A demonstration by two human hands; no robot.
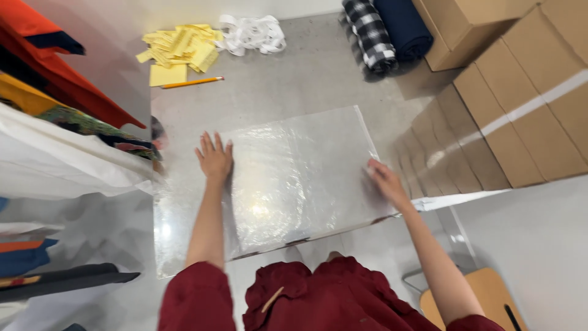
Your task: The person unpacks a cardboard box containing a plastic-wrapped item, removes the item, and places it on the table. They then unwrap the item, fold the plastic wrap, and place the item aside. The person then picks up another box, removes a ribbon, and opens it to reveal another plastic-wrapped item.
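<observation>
Head: both hands on empty plastic bag

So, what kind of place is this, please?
Probably a packing or garment workroom. Both hands press a clear plastic bag flat on a grey table; taped cardboard boxes, rolled fabric and yellow paper slips lie around.

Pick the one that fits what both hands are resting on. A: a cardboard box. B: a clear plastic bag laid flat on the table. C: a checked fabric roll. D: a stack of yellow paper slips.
B: the left hand and the right hand both press flat on the clear plastic bag, one near each side edge.
</observation>
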